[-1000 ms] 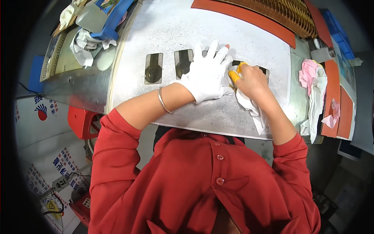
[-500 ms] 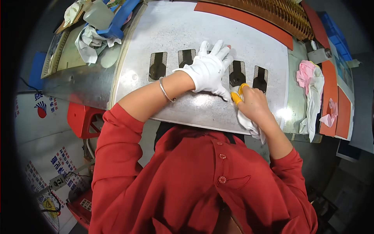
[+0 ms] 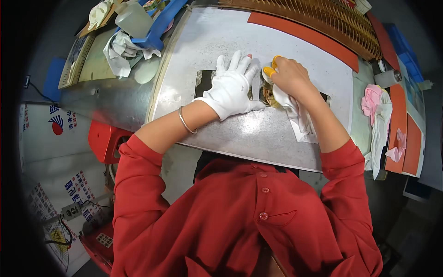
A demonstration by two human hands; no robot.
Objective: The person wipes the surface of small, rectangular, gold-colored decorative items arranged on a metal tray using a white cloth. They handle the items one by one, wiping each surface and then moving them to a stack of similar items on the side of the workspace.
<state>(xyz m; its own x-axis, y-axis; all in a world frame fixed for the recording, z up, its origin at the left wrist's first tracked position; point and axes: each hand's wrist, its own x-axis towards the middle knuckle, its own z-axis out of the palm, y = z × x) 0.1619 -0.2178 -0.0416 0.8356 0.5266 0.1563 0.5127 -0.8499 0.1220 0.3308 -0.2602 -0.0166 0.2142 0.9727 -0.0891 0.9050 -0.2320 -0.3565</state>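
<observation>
My left hand [image 3: 230, 87], in a white glove, lies palm down with fingers spread on a flat light-grey sheet [image 3: 198, 41]. It covers much of a row of dark rectangular pieces with mesh-patterned corners. One such piece [image 3: 203, 82] shows at the left of the glove. Bare except for yellow finger cots, my right hand [image 3: 291, 77] pinches a white cloth [image 3: 297, 115] whose loose end trails toward the table's near edge. The cloth and fingertips are over another dark piece [image 3: 267, 93], which has a brownish sheen. A further piece [image 3: 326, 98] is mostly hidden behind my right forearm.
A slotted brown rack [image 3: 314, 23] and an orange strip [image 3: 300, 39] line the far side. At left are a blue tray [image 3: 157, 34], a translucent bottle [image 3: 134, 22] and a crumpled cloth [image 3: 121, 51]. Pink and white cloths [image 3: 376, 111] hang at right. A red stool [image 3: 104, 141] stands below left.
My right hand has moved away from me and left along the pieces, drawing the cloth with it. My gloved left hand has shifted left over the row. The whole view has shifted slightly.
</observation>
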